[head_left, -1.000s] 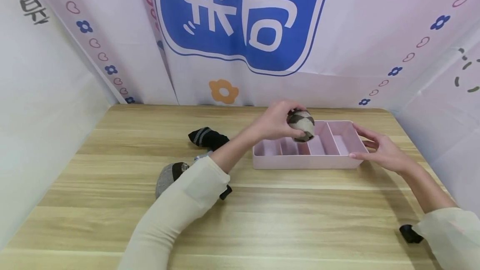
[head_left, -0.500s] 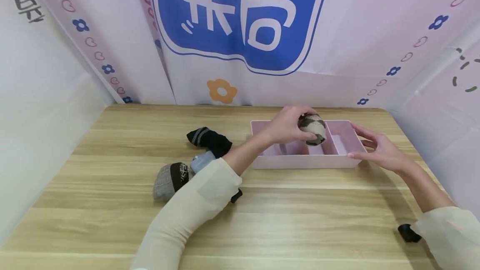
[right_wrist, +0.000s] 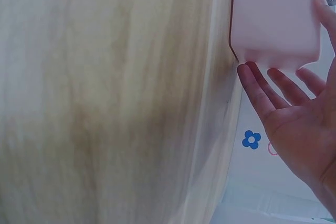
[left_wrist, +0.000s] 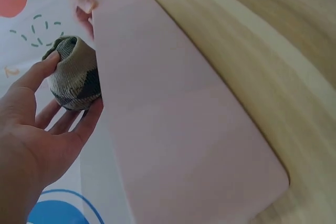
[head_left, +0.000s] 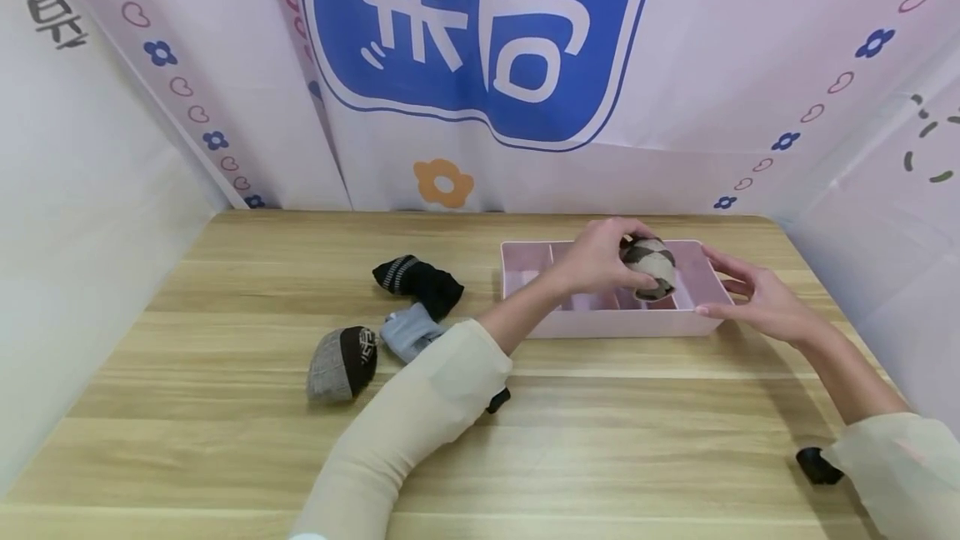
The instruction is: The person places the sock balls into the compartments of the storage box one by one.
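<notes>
My left hand [head_left: 603,255] holds a rolled-up sock [head_left: 651,269] with beige and dark brown diamonds, thumb on one side and fingers on the other. It is over the right part of a pink divided box [head_left: 600,324], near the last divider. In the left wrist view the rolled sock [left_wrist: 76,77] appears beside the box's outer wall [left_wrist: 168,103]. My right hand [head_left: 768,302] grips the box's right end, its thumb at the front corner and its fingers along the end wall. In the right wrist view, fingertips [right_wrist: 247,74] touch that end.
Left of the box lie a black sock [head_left: 423,282] with striped bands, a light blue sock [head_left: 408,330] partly behind my left sleeve, and a grey sock bundle [head_left: 330,369] with a dark patterned part. A printed cloth [head_left: 525,177] hangs behind the wooden table [head_left: 600,440].
My left hand has carried the rolled sock rightward and slightly nearer over the box. More of the light blue sock now shows from behind my sleeve. My right hand stays at the box's end.
</notes>
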Demonstrator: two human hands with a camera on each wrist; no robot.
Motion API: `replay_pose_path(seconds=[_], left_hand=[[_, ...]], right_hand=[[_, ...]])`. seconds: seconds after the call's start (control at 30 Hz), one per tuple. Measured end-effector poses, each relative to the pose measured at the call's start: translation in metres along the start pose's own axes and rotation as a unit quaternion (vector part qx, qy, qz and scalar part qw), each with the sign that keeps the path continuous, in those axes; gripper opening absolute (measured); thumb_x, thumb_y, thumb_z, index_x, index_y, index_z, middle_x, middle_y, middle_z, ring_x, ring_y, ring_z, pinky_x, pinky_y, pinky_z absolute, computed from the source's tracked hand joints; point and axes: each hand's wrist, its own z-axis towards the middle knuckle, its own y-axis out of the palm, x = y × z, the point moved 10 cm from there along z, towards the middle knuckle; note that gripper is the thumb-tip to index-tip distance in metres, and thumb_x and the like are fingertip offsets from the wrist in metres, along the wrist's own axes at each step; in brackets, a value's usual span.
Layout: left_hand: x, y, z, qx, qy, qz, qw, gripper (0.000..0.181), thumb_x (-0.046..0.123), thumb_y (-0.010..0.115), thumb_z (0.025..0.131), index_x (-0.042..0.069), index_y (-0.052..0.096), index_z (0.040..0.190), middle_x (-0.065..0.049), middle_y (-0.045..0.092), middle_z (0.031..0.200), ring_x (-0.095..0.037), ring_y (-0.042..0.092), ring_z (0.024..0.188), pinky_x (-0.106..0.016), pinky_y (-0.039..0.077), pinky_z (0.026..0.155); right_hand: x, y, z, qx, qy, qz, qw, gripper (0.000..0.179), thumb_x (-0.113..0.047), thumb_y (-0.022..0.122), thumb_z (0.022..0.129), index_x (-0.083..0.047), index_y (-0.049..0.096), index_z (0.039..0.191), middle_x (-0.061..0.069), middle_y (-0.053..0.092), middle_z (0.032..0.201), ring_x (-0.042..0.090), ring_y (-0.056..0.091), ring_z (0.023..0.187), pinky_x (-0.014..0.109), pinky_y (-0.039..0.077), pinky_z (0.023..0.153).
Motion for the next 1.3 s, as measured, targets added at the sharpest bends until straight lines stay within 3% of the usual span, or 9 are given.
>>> replay_pose_path(seconds=[0.23, 0.57, 0.93, 1.0, 1.1, 1.2, 1.23, 1.3], left_hand=[[0.001, 0.012, 0.005, 0.005, -0.005, 0.0, 1.0, 0.06, 0.02, 0.09, 0.083, 0.005, 0.065, 0.136, -0.008, 0.07, 0.127, -0.011, 0.062, 0.106, -0.011, 0.045, 0.083], [0.003, 0.014, 0.017, 0.044, -0.027, -0.011, 0.9986, 0.058, 0.024, 0.092, 0.08, 0.009, 0.069, 0.131, -0.002, 0.071, 0.118, -0.006, 0.059, 0.098, -0.011, 0.047, 0.08], [0.008, 0.023, 0.029, 0.049, -0.043, -0.01, 0.9978, 0.062, 0.024, 0.093, 0.079, 0.01, 0.067, 0.134, -0.001, 0.07, 0.128, -0.006, 0.061, 0.105, -0.009, 0.045, 0.084], [0.007, 0.027, 0.031, 0.044, -0.05, 0.0, 0.9978, 0.063, 0.026, 0.093, 0.08, 0.011, 0.067, 0.135, 0.0, 0.069, 0.129, -0.006, 0.06, 0.107, -0.008, 0.044, 0.084], [0.008, 0.031, 0.033, 0.041, -0.057, 0.011, 0.9975, 0.064, 0.028, 0.093, 0.079, 0.012, 0.066, 0.135, 0.001, 0.068, 0.129, -0.005, 0.059, 0.107, -0.008, 0.043, 0.085], [0.009, 0.034, 0.035, 0.041, -0.057, 0.016, 0.9974, 0.065, 0.029, 0.093, 0.078, 0.012, 0.067, 0.135, 0.002, 0.068, 0.127, -0.004, 0.059, 0.106, -0.007, 0.043, 0.085], [0.009, 0.035, 0.035, 0.041, -0.056, 0.018, 0.9974, 0.065, 0.029, 0.093, 0.078, 0.012, 0.067, 0.135, 0.003, 0.068, 0.126, -0.004, 0.059, 0.106, -0.007, 0.043, 0.085], [0.009, 0.036, 0.037, 0.043, -0.054, 0.021, 0.9974, 0.064, 0.029, 0.093, 0.078, 0.011, 0.067, 0.134, 0.003, 0.069, 0.126, -0.004, 0.058, 0.106, -0.007, 0.042, 0.085]], right_hand=[[-0.001, -0.001, -0.001, 0.004, -0.009, 0.004, 0.9999, 0.093, -0.01, 0.078, 0.092, -0.006, 0.021, 0.165, 0.027, 0.02, 0.167, 0.06, 0.034, 0.141, 0.002, 0.039, 0.091], [-0.004, 0.001, -0.001, 0.003, -0.026, 0.008, 0.9996, 0.091, -0.007, 0.076, 0.093, -0.01, 0.022, 0.166, 0.03, 0.024, 0.165, 0.059, 0.036, 0.139, 0.005, 0.042, 0.091], [0.001, 0.0, 0.002, 0.002, -0.015, 0.013, 0.9998, 0.089, -0.003, 0.075, 0.092, 0.006, 0.019, 0.162, 0.036, 0.029, 0.16, 0.061, 0.037, 0.138, 0.003, 0.04, 0.09], [0.0, 0.0, 0.001, 0.005, -0.015, 0.012, 0.9998, 0.088, -0.002, 0.075, 0.092, 0.007, 0.021, 0.161, 0.036, 0.03, 0.16, 0.055, 0.04, 0.138, 0.004, 0.04, 0.09], [-0.002, 0.0, 0.0, 0.01, -0.023, 0.014, 0.9996, 0.086, -0.002, 0.075, 0.092, 0.008, 0.024, 0.16, 0.035, 0.032, 0.159, 0.025, 0.052, 0.136, 0.004, 0.041, 0.091], [-0.003, 0.0, 0.0, 0.01, -0.029, 0.017, 0.9994, 0.084, -0.002, 0.075, 0.092, 0.008, 0.027, 0.159, 0.034, 0.034, 0.159, -0.001, 0.051, 0.126, 0.005, 0.042, 0.093], [-0.003, 0.0, 0.0, 0.009, -0.03, 0.018, 0.9994, 0.084, -0.002, 0.075, 0.092, 0.008, 0.027, 0.159, 0.034, 0.033, 0.159, -0.001, 0.051, 0.127, 0.005, 0.042, 0.093], [-0.003, 0.0, 0.0, 0.007, -0.028, 0.015, 0.9995, 0.084, -0.002, 0.075, 0.092, 0.007, 0.026, 0.16, 0.034, 0.033, 0.159, 0.015, 0.053, 0.133, 0.005, 0.042, 0.093]])
